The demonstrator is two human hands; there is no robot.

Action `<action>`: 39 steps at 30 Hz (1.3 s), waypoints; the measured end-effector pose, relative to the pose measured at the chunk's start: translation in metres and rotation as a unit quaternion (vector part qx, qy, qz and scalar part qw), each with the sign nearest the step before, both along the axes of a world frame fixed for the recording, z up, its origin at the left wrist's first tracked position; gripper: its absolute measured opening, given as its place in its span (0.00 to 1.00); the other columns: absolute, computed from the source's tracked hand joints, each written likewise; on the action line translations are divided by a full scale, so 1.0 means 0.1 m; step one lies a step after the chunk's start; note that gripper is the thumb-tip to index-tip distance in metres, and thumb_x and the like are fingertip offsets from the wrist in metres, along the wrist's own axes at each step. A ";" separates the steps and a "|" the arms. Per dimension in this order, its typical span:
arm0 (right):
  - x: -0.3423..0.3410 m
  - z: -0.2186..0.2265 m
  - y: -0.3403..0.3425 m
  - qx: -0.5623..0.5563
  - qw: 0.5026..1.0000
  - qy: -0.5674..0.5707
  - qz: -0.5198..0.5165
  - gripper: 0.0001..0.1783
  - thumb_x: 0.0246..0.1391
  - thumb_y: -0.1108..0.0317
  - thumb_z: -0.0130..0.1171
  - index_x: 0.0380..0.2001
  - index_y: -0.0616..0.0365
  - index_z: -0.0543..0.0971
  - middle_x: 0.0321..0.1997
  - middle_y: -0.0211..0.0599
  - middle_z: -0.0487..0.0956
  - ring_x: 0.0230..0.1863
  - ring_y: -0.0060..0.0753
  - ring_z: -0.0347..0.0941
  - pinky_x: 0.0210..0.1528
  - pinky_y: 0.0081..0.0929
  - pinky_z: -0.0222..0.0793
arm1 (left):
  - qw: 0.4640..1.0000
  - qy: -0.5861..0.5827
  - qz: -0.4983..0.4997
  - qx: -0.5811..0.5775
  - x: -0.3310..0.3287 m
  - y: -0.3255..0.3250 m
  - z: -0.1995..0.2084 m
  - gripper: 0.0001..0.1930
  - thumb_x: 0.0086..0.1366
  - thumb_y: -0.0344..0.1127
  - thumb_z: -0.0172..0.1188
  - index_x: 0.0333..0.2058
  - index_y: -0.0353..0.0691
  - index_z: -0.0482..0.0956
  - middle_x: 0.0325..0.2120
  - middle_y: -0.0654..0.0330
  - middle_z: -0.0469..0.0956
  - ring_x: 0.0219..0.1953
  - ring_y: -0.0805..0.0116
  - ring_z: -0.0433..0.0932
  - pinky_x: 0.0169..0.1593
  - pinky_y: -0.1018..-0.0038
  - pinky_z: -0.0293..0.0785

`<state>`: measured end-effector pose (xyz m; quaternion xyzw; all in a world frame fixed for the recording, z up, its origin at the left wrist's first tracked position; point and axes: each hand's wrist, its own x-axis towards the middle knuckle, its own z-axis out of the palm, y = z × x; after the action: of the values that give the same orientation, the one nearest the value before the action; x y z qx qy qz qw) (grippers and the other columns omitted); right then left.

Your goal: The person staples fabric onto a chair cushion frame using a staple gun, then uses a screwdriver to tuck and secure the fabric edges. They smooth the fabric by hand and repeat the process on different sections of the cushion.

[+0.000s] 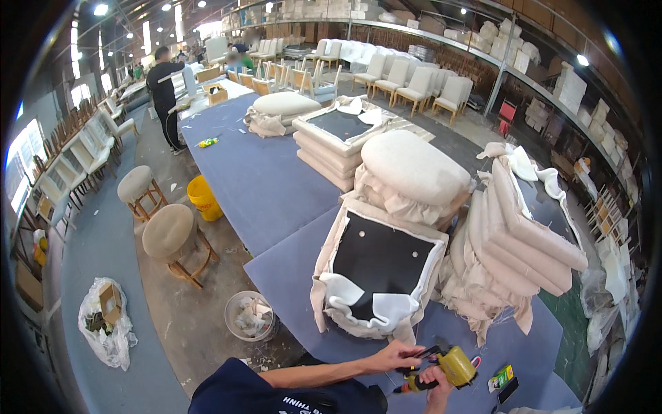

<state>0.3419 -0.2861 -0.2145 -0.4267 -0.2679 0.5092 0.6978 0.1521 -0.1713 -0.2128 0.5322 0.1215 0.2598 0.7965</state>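
Low in the view, my right hand [436, 383] is wrapped round the handle of a yellow staple gun [458, 367]. My left hand [396, 357] reaches across from the lower left, its fingers closed at the black magazine end of the same gun. Just beyond the hands lies a seat cushion [380, 252] with its black underside up. Beige fabric is folded round its edges, and white padding [395, 309] flops over the near side. Both hands are apart from the cushion. A small green and yellow box [501, 378] and a dark phone [508, 391] lie right of the gun.
Stacked cushions [510, 238] stand at the right of the blue table [276, 186], with more stacks [331, 148] behind. On the floor at left are two stools [170, 233], a yellow bucket [204, 198] and a scrap bucket [249, 316]. A person in black [165, 96] stands far left.
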 end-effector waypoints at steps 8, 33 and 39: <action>-0.51 -0.40 0.09 -0.240 0.940 -0.238 -0.044 0.20 0.52 0.68 0.71 0.47 0.59 0.78 0.25 0.27 0.75 0.21 0.23 0.69 0.23 0.24 0.65 | 0.917 0.185 0.280 0.218 -0.92 1.40 -0.45 0.15 0.65 0.31 0.66 0.49 0.36 0.82 0.42 0.61 0.83 0.47 0.73 0.79 0.55 0.72 0.74; -0.32 -0.46 -0.07 -0.301 0.908 -0.228 -0.184 0.42 0.45 0.55 0.82 0.53 0.66 0.67 0.48 0.41 0.78 0.50 0.32 0.76 0.54 0.30 0.72 | 0.742 0.265 0.573 0.227 -1.44 1.34 -0.14 0.27 0.48 0.36 0.81 0.42 0.32 0.77 0.35 0.51 0.83 0.37 0.61 0.81 0.44 0.64 0.77; -0.65 -0.02 0.04 -0.271 0.925 -0.214 -0.161 0.37 0.46 0.54 0.81 0.50 0.65 0.73 0.46 0.37 0.80 0.45 0.29 0.78 0.49 0.30 0.75 | 0.776 0.179 0.550 0.251 -1.98 0.27 -0.54 0.20 0.62 0.36 0.69 0.48 0.35 0.76 0.47 0.47 0.80 0.47 0.60 0.80 0.50 0.62 0.76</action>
<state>0.2769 -0.2819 -0.2163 -0.7358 -0.1902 0.3401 0.5538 -0.0458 -0.1441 -0.2672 0.5932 0.4638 0.5749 0.3202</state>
